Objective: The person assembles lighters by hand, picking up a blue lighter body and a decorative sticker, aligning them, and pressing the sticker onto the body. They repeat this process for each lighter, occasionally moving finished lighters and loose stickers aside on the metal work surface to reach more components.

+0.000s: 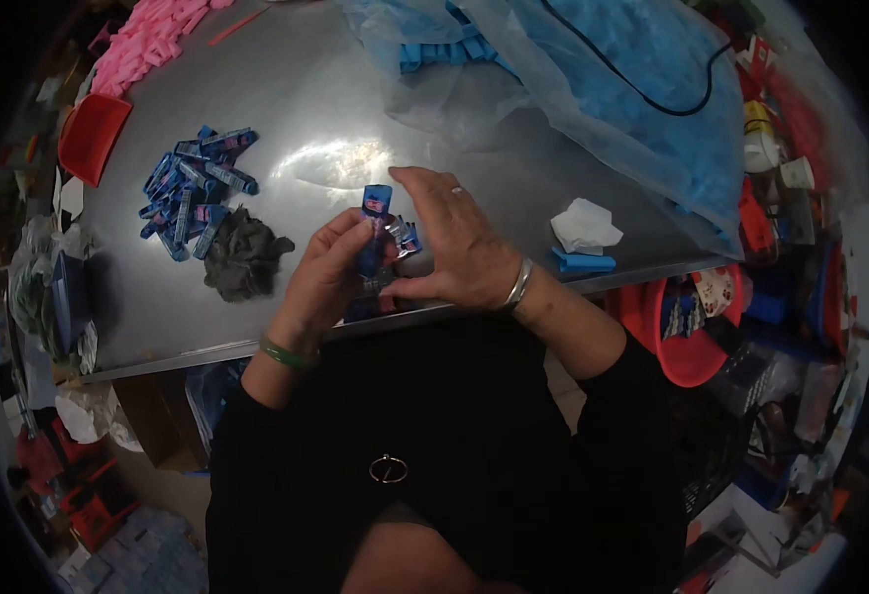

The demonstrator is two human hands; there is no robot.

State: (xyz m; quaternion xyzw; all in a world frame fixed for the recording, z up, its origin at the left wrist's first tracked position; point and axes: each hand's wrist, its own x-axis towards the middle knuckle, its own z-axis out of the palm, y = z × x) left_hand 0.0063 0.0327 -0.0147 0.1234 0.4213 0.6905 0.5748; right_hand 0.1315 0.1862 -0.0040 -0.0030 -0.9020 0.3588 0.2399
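Pinched between the thumb and fingers of my left hand [327, 265] is a small blue printed packet [376, 201], held over the table's near edge. A shiny crumpled blue and silver piece [406, 237] shows beside it, between my two hands. My right hand [466, 243] curves around that side with thumb and fingers wide apart, holding nothing. Left of my hands lies a pile of similar blue packets [187, 188] on the metal table [306, 99]. A crumpled dark grey cloth [244, 254] rests against the pile.
At the right, a crumpled white piece [587, 226] sits by a blue plastic piece [585, 262]. A large clear bag [632, 109] of blue pieces covers the back right. Pink pieces [152, 40] and a red scoop [93, 137] are back left. A red basin [692, 361] stands below the right edge.
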